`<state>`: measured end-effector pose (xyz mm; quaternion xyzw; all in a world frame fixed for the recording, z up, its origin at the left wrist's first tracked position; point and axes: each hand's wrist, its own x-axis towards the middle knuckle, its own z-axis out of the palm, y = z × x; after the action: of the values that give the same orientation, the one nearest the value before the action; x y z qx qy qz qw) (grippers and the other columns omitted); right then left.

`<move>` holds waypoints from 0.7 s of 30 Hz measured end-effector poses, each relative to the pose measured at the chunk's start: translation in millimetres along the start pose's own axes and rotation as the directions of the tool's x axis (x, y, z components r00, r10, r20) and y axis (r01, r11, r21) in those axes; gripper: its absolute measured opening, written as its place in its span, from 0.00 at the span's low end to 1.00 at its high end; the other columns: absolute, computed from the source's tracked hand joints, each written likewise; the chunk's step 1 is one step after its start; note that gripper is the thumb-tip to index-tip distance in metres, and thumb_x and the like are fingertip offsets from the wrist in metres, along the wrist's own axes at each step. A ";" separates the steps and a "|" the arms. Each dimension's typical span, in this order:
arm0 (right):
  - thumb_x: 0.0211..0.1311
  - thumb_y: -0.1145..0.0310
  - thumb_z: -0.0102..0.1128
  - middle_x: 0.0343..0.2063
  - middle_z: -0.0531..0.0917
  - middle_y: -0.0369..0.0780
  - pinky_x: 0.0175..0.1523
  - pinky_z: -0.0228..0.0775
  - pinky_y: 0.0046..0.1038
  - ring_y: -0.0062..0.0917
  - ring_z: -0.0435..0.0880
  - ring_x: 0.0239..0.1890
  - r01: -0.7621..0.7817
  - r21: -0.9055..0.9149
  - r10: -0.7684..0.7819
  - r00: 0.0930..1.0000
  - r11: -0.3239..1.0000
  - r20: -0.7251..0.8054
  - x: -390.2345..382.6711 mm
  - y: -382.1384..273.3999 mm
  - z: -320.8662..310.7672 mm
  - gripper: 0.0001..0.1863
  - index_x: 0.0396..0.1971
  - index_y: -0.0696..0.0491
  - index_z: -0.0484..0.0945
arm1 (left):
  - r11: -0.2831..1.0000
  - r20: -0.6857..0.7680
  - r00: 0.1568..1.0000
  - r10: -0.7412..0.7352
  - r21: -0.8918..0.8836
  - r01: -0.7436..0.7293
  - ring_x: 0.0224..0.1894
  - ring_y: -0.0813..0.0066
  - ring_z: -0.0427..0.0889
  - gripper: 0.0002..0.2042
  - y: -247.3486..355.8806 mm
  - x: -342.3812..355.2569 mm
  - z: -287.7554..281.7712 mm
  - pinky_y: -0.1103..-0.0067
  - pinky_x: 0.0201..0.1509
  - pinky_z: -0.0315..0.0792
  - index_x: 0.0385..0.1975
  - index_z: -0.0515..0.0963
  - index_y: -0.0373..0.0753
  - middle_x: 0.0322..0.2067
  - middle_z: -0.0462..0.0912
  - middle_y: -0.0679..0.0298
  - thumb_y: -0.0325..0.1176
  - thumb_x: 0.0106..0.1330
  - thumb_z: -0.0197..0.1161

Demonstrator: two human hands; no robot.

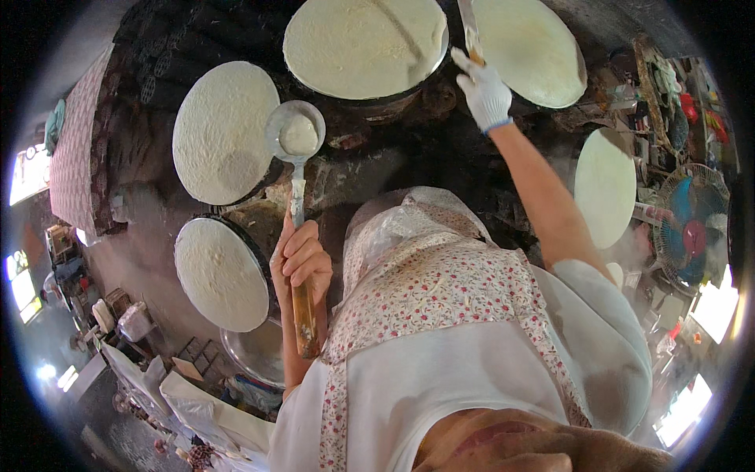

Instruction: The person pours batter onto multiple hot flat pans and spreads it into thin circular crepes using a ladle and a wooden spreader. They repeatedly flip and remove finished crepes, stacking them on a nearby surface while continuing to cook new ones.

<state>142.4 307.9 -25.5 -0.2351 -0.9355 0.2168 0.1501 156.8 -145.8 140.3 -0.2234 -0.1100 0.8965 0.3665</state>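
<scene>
My bare left hand [303,258] is wrapped round the wooden handle of a metal ladle [295,115]. Some pale batter [299,136] lies in its bowl, which hangs by the edge of the left pancake [223,132]. In a white knit glove, my right hand [484,93] grips a long flat spatula [469,23] by its wooden end. The blade reaches out over the far right pancake [531,51], though its tip runs out of view. Another large round pancake [366,43] spreads over the griddle straight ahead, between the two.
More round pancakes lie near left [222,274] and at the right [604,187]. Below the near left one is a metal basin [250,346]. A fan [692,228] with blue blades stands at the right edge. Dark stove surfaces surround the griddles.
</scene>
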 end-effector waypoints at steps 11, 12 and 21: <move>0.71 0.54 0.59 0.51 0.80 0.50 0.46 0.82 0.47 0.47 0.87 0.45 0.086 -0.147 -0.046 0.965 0.985 0.258 49.6 -47.7 43.1 0.22 0.62 0.38 0.78 | 0.986 -0.005 0.987 0.164 -0.025 -0.164 0.17 0.83 0.73 0.22 -42.2 0.0 1.4 0.84 0.17 0.75 0.78 0.59 0.43 0.26 0.68 0.66 0.35 0.87 0.40; 0.67 0.61 0.65 0.46 0.78 0.46 0.40 0.82 0.46 0.45 0.87 0.39 0.087 -0.129 -0.047 0.956 0.988 0.290 46.2 -49.6 51.6 0.23 0.62 0.33 0.80 | 0.985 -0.007 0.985 0.171 -0.038 -0.171 0.17 0.83 0.72 0.16 -45.7 1.6 1.9 0.83 0.17 0.75 0.69 0.60 0.42 0.25 0.68 0.66 0.36 0.87 0.40; 0.67 0.58 0.63 0.33 0.84 0.44 0.41 0.83 0.44 0.42 0.89 0.37 0.558 -0.060 -0.556 0.830 0.827 0.054 100.1 -60.2 32.3 0.10 0.42 0.43 0.86 | 0.975 -0.022 0.980 0.197 -0.099 -0.198 0.15 0.80 0.72 0.21 -41.1 -9.6 4.4 0.80 0.15 0.72 0.28 0.65 0.38 0.23 0.68 0.66 0.41 0.87 0.41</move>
<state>22.9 299.8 -6.7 0.0462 -0.9731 0.1332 0.1822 185.8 -123.6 162.1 -0.2568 -0.1300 0.9204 0.2645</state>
